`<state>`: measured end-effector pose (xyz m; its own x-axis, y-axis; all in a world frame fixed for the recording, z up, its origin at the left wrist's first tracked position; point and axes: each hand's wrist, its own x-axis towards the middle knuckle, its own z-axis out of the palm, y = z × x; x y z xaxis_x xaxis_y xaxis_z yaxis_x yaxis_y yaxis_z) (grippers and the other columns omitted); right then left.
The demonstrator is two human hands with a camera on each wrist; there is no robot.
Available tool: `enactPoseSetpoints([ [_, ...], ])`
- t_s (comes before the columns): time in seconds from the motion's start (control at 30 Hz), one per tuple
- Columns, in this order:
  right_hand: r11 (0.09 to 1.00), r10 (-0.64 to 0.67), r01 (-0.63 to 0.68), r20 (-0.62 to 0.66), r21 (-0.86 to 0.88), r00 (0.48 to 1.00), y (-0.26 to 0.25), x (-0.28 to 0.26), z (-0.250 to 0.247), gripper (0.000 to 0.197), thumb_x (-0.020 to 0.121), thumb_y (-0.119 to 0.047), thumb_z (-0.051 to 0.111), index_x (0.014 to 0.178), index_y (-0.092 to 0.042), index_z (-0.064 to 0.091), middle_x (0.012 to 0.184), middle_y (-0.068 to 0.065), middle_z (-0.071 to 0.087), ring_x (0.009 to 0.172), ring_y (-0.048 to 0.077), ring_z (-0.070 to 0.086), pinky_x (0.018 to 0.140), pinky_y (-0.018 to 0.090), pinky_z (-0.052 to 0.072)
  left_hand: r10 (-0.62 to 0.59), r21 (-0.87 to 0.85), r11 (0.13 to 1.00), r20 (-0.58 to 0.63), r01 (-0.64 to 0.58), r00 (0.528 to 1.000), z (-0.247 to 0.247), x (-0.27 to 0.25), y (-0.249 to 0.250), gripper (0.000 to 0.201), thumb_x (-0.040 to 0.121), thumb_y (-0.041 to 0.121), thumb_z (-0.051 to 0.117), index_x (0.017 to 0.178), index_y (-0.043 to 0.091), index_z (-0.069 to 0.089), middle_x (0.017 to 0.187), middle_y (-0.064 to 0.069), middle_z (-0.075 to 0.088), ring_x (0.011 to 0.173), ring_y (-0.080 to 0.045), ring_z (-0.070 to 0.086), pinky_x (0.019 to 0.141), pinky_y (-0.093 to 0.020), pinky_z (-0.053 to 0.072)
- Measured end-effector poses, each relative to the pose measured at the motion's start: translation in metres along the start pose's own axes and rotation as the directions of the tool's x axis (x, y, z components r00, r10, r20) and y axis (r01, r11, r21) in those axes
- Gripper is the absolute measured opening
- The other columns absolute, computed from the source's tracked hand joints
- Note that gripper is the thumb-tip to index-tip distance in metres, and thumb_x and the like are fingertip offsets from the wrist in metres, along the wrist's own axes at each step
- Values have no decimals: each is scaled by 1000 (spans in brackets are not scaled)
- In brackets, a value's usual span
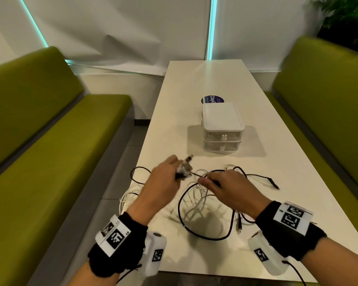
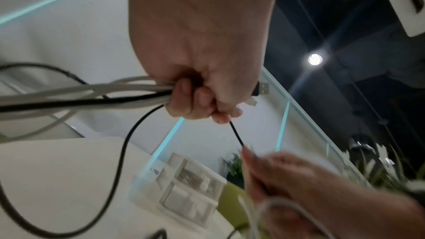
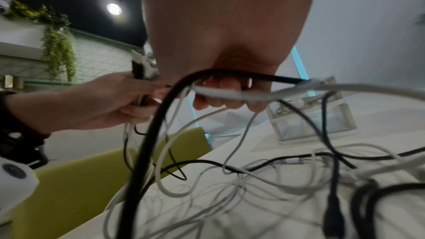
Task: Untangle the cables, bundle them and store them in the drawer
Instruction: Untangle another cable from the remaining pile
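A tangle of black and white cables (image 1: 203,203) lies on the near part of the white table (image 1: 225,83). My left hand (image 1: 177,172) is raised a little above it. It grips a bunch of cable ends (image 2: 92,94) in its fist, and a USB plug (image 2: 262,88) sticks out past the fingers. My right hand (image 1: 207,180), just to the right, has its fingers curled round a black cable (image 3: 161,115) and a white cable (image 3: 230,94). A thin black strand (image 2: 235,134) runs taut between the two hands. The small white drawer unit (image 1: 222,129) stands behind, both drawers closed.
Green benches (image 1: 50,141) flank the table on both sides. A round dark sticker (image 1: 210,99) lies behind the drawer unit. One black cable end (image 1: 273,182) trails off to the right. White cable loops (image 1: 126,197) hang over the table's left edge.
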<state>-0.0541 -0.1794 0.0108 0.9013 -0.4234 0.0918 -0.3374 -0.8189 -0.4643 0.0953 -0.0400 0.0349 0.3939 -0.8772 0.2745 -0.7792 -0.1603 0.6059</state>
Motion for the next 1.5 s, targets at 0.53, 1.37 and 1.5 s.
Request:
enactPoseSetpoints([
  [0.53,994,14,-10,-39,108,999,2,-2,-3,45,102,-44,36,66,-18,41,55,1,50,53,16,43,57,34,32,30,-89,995,-91,-39,995,1,1,15,49,86,-11,48,121,20,63,108,17,63,95,1,62,88,-20,50],
  [1.37,998,-25,24,18,63,1000,-6,2,7,36,103,-36,40,78,-17,57,66,-9,58,69,17,55,64,28,33,76,-62,994,-201,-90,977,-6,-9,0,65,78,-22,46,129,16,58,129,7,60,106,0,59,92,-15,49],
  [1.5,993,-75,75,-8,91,997,-10,1,5,35,102,-38,40,78,-18,57,63,-9,54,64,13,52,62,29,35,34,185,981,160,-63,987,11,-7,-1,40,85,-1,52,117,20,60,111,5,62,99,-29,61,78,-43,49],
])
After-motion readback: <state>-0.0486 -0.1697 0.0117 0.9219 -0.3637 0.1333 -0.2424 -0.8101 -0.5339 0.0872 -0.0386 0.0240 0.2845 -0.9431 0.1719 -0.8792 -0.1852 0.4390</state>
